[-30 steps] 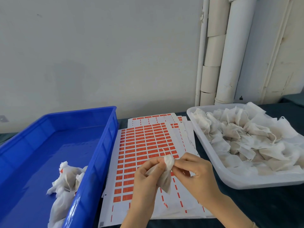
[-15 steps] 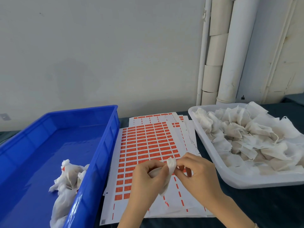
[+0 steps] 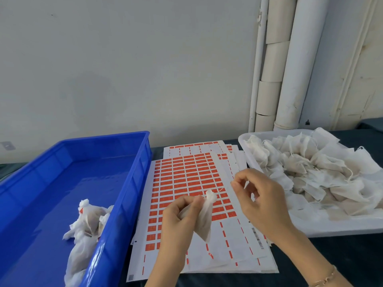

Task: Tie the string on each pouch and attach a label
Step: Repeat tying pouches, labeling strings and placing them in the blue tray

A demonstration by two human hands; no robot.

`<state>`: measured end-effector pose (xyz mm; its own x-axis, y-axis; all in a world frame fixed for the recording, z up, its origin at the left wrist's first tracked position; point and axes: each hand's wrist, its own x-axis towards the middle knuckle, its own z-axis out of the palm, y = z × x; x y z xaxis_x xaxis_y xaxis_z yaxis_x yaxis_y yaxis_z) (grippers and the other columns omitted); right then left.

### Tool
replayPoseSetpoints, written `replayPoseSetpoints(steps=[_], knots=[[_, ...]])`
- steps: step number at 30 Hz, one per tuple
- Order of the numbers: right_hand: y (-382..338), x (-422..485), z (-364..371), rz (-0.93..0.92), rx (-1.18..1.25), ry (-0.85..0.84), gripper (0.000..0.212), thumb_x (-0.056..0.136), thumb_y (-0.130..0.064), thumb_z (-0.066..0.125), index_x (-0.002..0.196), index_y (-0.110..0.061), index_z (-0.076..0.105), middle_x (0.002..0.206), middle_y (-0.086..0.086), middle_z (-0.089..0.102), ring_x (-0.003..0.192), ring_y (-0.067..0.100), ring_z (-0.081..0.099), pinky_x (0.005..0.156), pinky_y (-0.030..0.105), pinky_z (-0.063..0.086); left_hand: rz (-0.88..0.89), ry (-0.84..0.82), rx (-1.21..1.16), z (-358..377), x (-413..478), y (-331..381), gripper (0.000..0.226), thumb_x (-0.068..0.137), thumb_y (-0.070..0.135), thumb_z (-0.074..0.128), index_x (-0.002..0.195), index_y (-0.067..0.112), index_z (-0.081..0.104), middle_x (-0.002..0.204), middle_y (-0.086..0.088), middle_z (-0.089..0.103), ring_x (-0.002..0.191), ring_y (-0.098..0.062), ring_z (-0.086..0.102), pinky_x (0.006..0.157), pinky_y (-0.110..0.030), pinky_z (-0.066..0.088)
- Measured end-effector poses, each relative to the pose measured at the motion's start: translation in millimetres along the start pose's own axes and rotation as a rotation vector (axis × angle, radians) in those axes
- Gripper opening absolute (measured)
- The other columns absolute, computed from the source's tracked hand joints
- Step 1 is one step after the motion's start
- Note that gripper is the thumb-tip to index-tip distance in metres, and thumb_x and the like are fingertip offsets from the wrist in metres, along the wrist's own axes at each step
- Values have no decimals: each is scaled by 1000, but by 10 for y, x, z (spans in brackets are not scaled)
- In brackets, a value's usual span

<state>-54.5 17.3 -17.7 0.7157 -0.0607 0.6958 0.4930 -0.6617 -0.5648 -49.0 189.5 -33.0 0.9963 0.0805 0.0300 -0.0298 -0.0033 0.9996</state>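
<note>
My left hand [image 3: 179,216] grips a white mesh pouch [image 3: 205,219] just below its gathered neck, above the label sheets. My right hand [image 3: 262,200] is up and to the right of the pouch, thumb and forefinger pinched together; a thin string seems to run from the pouch neck to that pinch, faint and hard to make out. Sheets of red labels [image 3: 186,183] lie flat on the table under both hands. A white tray [image 3: 335,228] at the right holds several loose pouches [image 3: 310,168]. The blue bin [image 3: 132,183] at the left holds a few pouches [image 3: 87,220], one showing a red label.
The wall and white pipes [image 3: 290,69] stand right behind the table. The dark table surface [image 3: 306,264] shows in front of the white tray. The blue bin's tall rim stands close to my left hand.
My right hand has pulled away from the pouch neck, up and to the right. My left hand keeps hold of the pouch.
</note>
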Motion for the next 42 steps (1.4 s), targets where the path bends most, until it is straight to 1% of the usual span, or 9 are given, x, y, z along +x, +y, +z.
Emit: replayPoseSetpoints(steps=[8,11,15,20,24,28,33,36,42], knots=[[-31,176,27,-25,15,-117,6,88,-33,60,86,-30,56,87,-14,66,72,6,63,62,11,48,-28,-111,60,28,-7,37,14,91,40,51,90,28,60,84,22,65,82,-6,62,57,-8,46],[-67,172,70,-53,19,-147,7,89,-29,62,87,-30,56,89,-12,67,75,7,64,66,13,52,-85,-153,33,81,57,123,11,94,34,52,89,25,58,103,3,67,85,-13,61,73,-15,49],[-51,162,100,-53,-21,-116,7,88,-34,61,87,-32,54,86,-15,67,70,4,63,64,8,51,17,-241,-120,87,-68,161,28,81,45,53,93,21,63,59,5,57,53,-6,55,56,-16,46],[17,223,97,-67,-108,-151,6,89,-32,62,89,-27,58,88,-14,68,67,2,62,62,4,44,217,-183,7,83,-115,151,19,78,50,57,87,34,63,54,3,52,48,-6,46,48,-12,38],[29,275,85,-80,-80,-164,8,87,-33,65,89,-32,58,87,-17,67,66,2,63,60,5,48,284,-91,47,68,-88,107,13,87,37,59,83,25,61,51,6,52,44,-4,46,45,-12,38],[247,54,78,100,-45,-489,25,80,-55,63,99,-52,47,105,-36,54,96,-10,55,82,12,50,168,-11,155,-88,74,-142,12,92,26,59,81,20,61,57,4,61,49,-9,55,46,-14,43],[645,-488,15,188,-230,-1084,90,64,-72,63,125,-72,-4,127,-57,-11,130,-13,4,114,33,12,-44,30,263,-301,178,-655,8,93,28,58,89,23,62,73,6,67,57,-8,64,48,-10,44],[699,-585,4,192,-222,-1087,87,68,-62,63,125,-71,-3,124,-58,-21,131,-13,-3,114,32,9,-105,55,266,-348,191,-854,10,93,31,58,89,24,63,82,8,71,57,-1,65,48,-8,44],[641,-584,-31,114,-290,-898,59,80,-48,60,118,-67,19,139,-46,-3,138,-10,3,120,30,14,-179,84,244,-332,254,-966,12,90,38,60,90,27,65,87,15,71,63,-5,67,53,-11,46]])
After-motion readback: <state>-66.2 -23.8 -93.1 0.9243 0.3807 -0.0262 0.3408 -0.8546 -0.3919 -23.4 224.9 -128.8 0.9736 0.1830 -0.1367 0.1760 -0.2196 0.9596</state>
